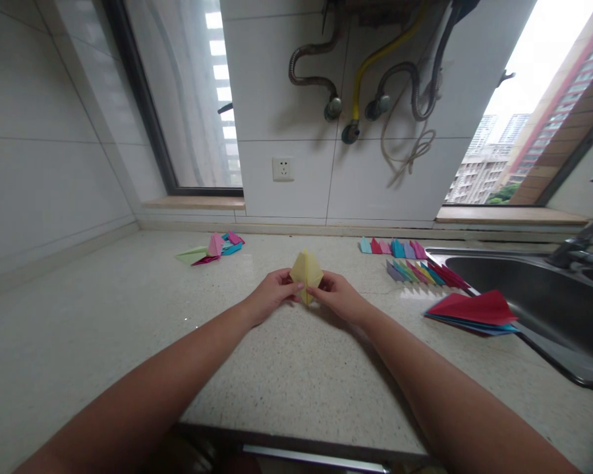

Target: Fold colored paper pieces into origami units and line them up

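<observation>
A yellow folded piece of paper point(306, 266), diamond-shaped with a crease down its middle, is held upright just above the countertop. My left hand point(277, 289) pinches its lower left side, thumb on the front. On the lower right, my right hand point(337, 293) grips it the same way, the two thumbs nearly meeting at the centre crease. The fingers behind the paper are partly hidden.
Folded colored papers point(215, 247) lie loosely at the back left. To the right are two rows of small folded papers point(398, 248), and a stack of larger folded sheets point(474, 309), red on top, beside the steel sink point(563, 303). A speckled countertop point(286, 382) runs underneath, ending at a front edge.
</observation>
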### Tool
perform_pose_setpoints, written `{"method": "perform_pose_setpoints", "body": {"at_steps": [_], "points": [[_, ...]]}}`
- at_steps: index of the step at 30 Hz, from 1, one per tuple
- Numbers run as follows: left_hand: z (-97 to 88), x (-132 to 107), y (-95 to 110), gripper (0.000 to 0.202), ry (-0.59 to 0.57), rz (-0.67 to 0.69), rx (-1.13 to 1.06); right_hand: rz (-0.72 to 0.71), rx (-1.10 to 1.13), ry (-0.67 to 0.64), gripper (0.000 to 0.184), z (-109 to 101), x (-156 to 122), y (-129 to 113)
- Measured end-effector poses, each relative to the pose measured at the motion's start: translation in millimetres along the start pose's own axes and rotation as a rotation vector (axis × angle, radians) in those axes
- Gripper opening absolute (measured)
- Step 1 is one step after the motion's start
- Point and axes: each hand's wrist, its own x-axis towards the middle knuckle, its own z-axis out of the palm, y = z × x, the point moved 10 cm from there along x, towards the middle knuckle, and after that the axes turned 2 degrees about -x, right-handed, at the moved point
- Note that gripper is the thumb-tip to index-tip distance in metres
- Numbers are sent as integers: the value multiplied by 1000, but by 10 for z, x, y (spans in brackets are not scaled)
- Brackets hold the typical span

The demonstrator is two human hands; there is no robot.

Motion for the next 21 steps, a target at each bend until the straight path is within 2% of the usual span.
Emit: {"method": "perform_pose_setpoints", "body": {"at_steps": [15,21], "points": [[-121,12,82,36,101,72,13,0,63,105,28,-162,8,53],[-180,17,82,36,148,76,26,-35,11,149,28,-240,1,14]]}}
